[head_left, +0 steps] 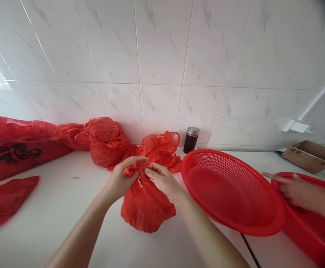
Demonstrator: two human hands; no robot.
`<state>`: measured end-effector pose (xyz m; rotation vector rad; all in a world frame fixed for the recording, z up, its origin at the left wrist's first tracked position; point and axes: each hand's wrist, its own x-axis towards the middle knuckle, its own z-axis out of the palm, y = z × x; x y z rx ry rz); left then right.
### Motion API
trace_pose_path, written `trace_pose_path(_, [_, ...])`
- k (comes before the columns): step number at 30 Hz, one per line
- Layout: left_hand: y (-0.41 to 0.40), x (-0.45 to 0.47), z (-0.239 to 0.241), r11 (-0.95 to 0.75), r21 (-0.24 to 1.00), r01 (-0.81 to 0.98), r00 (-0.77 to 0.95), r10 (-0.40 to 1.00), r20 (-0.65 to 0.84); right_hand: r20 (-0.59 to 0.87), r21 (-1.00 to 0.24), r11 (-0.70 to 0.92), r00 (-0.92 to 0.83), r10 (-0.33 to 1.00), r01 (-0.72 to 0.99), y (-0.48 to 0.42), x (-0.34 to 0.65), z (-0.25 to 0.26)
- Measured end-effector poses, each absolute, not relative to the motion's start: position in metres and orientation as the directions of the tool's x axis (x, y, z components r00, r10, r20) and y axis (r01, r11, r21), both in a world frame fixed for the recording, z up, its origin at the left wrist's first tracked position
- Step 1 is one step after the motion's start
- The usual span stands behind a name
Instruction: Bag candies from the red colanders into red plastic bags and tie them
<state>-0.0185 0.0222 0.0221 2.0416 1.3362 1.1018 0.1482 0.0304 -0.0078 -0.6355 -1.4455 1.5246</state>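
A filled red plastic bag lies on the white counter in front of me. My left hand pinches its gathered top from the left. My right hand grips the same knot of plastic from the right. Both hands meet at the bag's neck. Just behind it lies another crumpled red bag.
A red mesh colander sits tilted to the right, resting on a red basin where another person's hand points. A dark jar with metal lid stands by the tiled wall. More red bags lie at left, a cardboard box far right.
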Motion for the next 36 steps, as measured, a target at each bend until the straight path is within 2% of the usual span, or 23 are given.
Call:
trace_pose_path(3, [0.01, -0.035, 0.004, -0.266, 0.807, 0.527, 0.262, 0.954, 0.143, 0.224, -0.973, 0.183, -0.397, 0.89, -0.138, 0.019, 0.155, -0.019])
trace_pose_path(6, [-0.004, -0.065, -0.023, -0.112, 0.879, 0.463, 0.16, 0.986, 0.041, 0.196, -0.98, 0.191, -0.29, 0.937, -0.047, 0.011, 0.161, -0.04])
trace_pose_path(10, [-0.024, -0.103, -0.07, 0.027, 0.957, 0.288, -0.082, 0.997, -0.003, 0.059, -0.973, 0.04, -0.079, 0.995, -0.229, 0.011, 0.16, -0.077])
trace_pose_path(12, [-0.032, -0.106, -0.089, 0.07, 0.966, 0.248, -0.243, 0.97, -0.008, 0.032, -0.96, 0.031, 0.001, 1.0, -0.28, 0.013, 0.154, -0.092])
trace_pose_path(14, [-0.034, -0.096, -0.101, 0.073, 0.954, 0.29, -0.383, 0.923, 0.045, 0.096, -0.973, 0.106, 0.058, 0.994, -0.207, 0.016, 0.146, -0.1])
trace_pose_path(16, [-0.029, -0.078, -0.106, 0.06, 0.927, 0.371, -0.454, 0.882, 0.125, 0.209, -0.977, 0.211, 0.057, 0.976, -0.041, 0.018, 0.138, -0.103])
trace_pose_path(19, [-0.012, -0.054, -0.107, 0.074, 0.873, 0.481, -0.43, 0.888, 0.162, 0.263, -0.931, 0.274, -0.079, 0.962, 0.24, 0.024, 0.127, -0.105])
trace_pose_path(22, [0.006, -0.047, -0.108, 0.083, 0.8, 0.594, -0.34, 0.928, 0.156, 0.243, -0.869, 0.299, -0.187, 0.952, 0.393, 0.03, 0.124, -0.109])
trace_pose_path(28, [0.025, -0.058, -0.113, 0.082, 0.651, 0.755, -0.231, 0.962, 0.145, 0.318, -0.849, 0.4, -0.27, 0.909, 0.344, 0.05, 0.145, -0.11])
trace_pose_path(32, [0.035, -0.059, -0.116, 0.079, 0.572, 0.816, -0.185, 0.974, 0.129, 0.378, -0.804, 0.45, -0.25, 0.891, 0.388, 0.064, 0.159, -0.115])
trace_pose_path(36, [0.045, -0.057, -0.12, 0.057, 0.506, 0.86, -0.128, 0.986, 0.107, 0.368, -0.788, 0.443, -0.251, 0.895, 0.428, 0.077, 0.167, -0.129])
